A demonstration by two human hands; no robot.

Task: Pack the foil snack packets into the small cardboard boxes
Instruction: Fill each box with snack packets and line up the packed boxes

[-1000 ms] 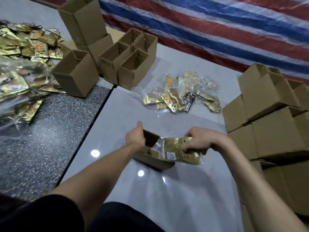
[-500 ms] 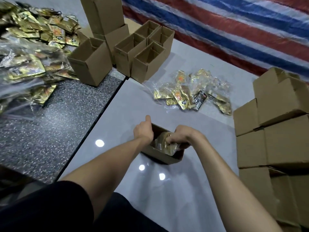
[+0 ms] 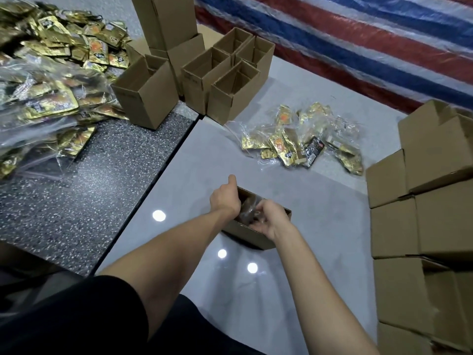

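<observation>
Packet (image 3: 249, 210): probably light, slippery foil; take by edges.
Left hand (image 3: 225, 201): fingers grip box (image 3: 252, 238) rim.
Right hand (image 3: 271, 221): fingers curl on packet.

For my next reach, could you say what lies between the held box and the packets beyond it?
Head view: only bare grey floor separates box and packets.

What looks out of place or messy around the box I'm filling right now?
One black packet lies among the gold ones in the loose pile beyond the open box. On the right, the top closed boxes sit tilted on their stack.
</observation>
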